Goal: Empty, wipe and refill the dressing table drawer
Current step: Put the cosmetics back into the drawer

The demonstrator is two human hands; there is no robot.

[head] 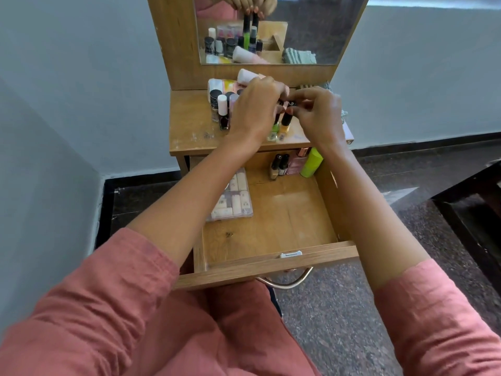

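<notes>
The wooden drawer (271,234) of the dressing table stands pulled out below the tabletop (189,126). Inside it lie a clear pouch of small tubes (235,196) at the left and, at the back, two dark-capped bottles (279,165), a pink box (296,165) and a lime-green bottle (311,162). Above the tabletop my left hand (254,109) grips a green nail polish bottle (275,127) by its cap. My right hand (317,112) grips a yellow nail polish bottle (286,123) by its black cap. Both bottles hang just over the tabletop, side by side.
Several bottles (221,109) and white tubes (246,76) crowd the tabletop's back left. A folded striped cloth (329,86) lies at the back right behind my right hand. The mirror (279,28) rises behind. A grey wall stands left, speckled floor and dark furniture (477,213) right.
</notes>
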